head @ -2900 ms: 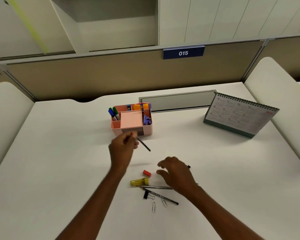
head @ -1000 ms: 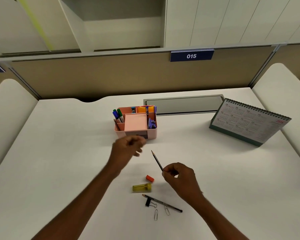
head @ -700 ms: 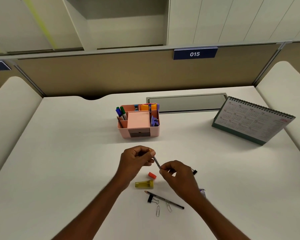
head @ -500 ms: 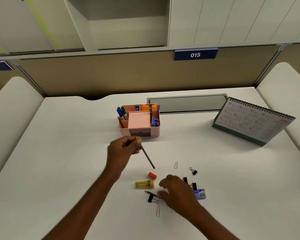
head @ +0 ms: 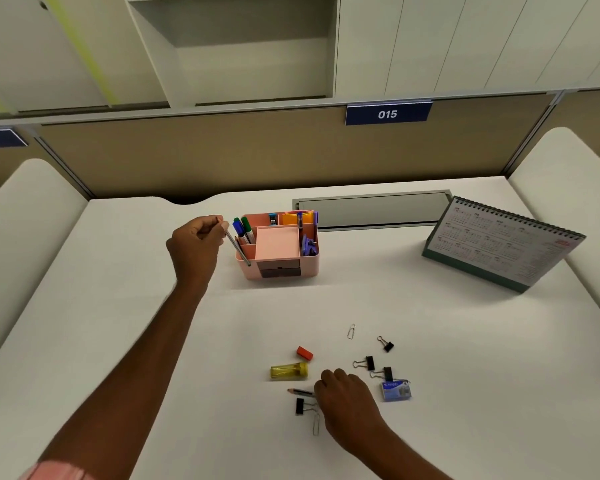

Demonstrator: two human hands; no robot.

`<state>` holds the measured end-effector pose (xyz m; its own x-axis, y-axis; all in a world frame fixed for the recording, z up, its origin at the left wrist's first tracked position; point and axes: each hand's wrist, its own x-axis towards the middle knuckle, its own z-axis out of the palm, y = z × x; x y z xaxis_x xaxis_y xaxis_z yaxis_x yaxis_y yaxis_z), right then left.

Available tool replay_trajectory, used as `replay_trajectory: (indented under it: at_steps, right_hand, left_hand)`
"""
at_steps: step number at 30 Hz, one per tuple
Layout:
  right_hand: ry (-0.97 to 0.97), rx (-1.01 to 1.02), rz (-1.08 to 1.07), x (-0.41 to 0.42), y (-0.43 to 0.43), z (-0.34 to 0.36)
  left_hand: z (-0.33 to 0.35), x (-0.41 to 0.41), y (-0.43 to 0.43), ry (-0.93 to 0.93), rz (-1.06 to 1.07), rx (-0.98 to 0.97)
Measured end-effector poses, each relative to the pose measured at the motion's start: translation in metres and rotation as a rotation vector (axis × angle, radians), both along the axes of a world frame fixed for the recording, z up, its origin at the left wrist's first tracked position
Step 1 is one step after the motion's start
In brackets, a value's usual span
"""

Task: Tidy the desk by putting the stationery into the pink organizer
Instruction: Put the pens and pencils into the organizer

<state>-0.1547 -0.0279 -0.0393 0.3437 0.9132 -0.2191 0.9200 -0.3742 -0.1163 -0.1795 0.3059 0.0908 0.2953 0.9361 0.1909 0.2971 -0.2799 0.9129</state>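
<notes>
**A:** Centre left of frame?
**B:** Shows left hand [head: 196,245], thumb and fingertips pinching top end of pencil [head: 238,249]. Slants down and to the right; lower end overlaps left front corner of organizer [head: 312,261]. Inside a compartment or outside the wall: cannot tell.

**A:** Organizer itself?
**B:** Stands on desk [head: 118,306], just above frame centre, immediately right of left hand. Holds markers [head: 243,230] upright in left compartment, pink pad [head: 278,240] in middle, orange item [head: 291,218] at back, purple clips [head: 309,245] at right.

**A:** Lower centre?
**B:** Shows right hand [head: 350,400], palm down, fingers curled onto second pencil [head: 300,392], visible only at its pointed left end. Pinching or merely touching: cannot tell, fingertips hidden beneath hand.

**A:** Around right hand?
**B:** Loose stationery on desk. Upper left of hand: yellow case [head: 289,371] lying on its side, red eraser [head: 305,353] just above it. Four binder clips [head: 366,363]: one at lower left beside hand, two side by side at right, one farther up and right. Two paper clips [head: 351,331]: one above hand, one at its lower left. Staple box [head: 395,390] just right of hand, just below paired binder clips.

**A:** Right side of frame?
**B:** Shows calendar [head: 503,244], standing tilted, well apart from organizer. Above, on partition, plate [head: 388,113] marked "015".
</notes>
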Motion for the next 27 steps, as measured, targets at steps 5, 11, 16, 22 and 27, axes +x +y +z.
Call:
replay_trajectory:
  at_steps: [5,11,16,22,27]
  right_hand:
    - [0.003,0.011,0.015,0.005,-0.002,-0.008]
    - [-0.017,0.075,-0.016,0.012,0.000,0.003]
    - [0.017,0.129,-0.087,0.018,0.007,0.013]
    - [0.119,0.250,-0.144,0.031,0.019,0.029]
    - [0.197,0.326,-0.149,0.037,0.027,0.045]
  left_hand:
    - [0.000,0.007,0.007,-0.035,0.016,0.017]
    - [-0.002,0.017,0.014,-0.044,0.047,0.050]
    - [-0.020,0.023,0.014,0.076,0.013,0.112]
    - [-0.042,0.030,0.014,0.215,-0.018,0.118]
    - [-0.049,0.031,0.017,0.255,-0.004,0.118]
